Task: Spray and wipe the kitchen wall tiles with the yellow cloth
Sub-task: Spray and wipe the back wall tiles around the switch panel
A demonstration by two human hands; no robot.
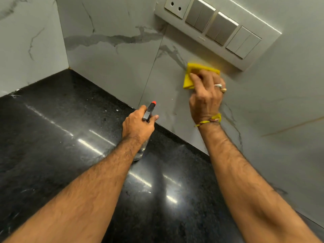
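My right hand (206, 95) presses a folded yellow cloth (190, 74) flat against the grey marble-look wall tiles (114, 55), just below the switch plate. Most of the cloth is hidden under my fingers. My left hand (138, 127) grips the neck of a clear spray bottle (150, 110) with a black head and an orange nozzle tip. The nozzle points toward the wall. The bottle's clear body shows below my wrist, just over the counter.
A white switch plate (217, 28) with a socket and several switches is mounted on the wall above the cloth. A glossy black granite counter (61, 137) runs below the tiles. A second tiled wall (26, 41) meets the first at the left corner.
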